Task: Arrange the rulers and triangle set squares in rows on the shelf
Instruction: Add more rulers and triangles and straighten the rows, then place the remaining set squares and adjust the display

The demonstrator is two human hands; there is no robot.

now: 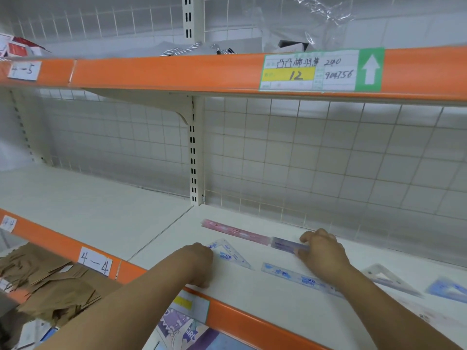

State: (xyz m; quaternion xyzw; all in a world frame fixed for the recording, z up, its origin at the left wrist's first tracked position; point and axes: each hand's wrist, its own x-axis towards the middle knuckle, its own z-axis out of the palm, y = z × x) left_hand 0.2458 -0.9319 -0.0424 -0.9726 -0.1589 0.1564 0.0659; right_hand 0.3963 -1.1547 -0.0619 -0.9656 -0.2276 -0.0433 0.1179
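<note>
The right hand (323,253) pinched the purple ruler (288,245) on the shelf (101,210), at 3 o'clock of the pink ruler (235,231) — best slid end-to-end, edges aligned. The left hand (199,263) curled by the triangle (226,255) at 7 o'clock — grip unclear.

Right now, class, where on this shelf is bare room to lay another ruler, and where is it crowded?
Free: the left shelf board, from orange front edge to wire grid; also the strip behind the pink ruler. Crowded: the right board, where purple ruler, blue ruler and set squares lie close.
</note>
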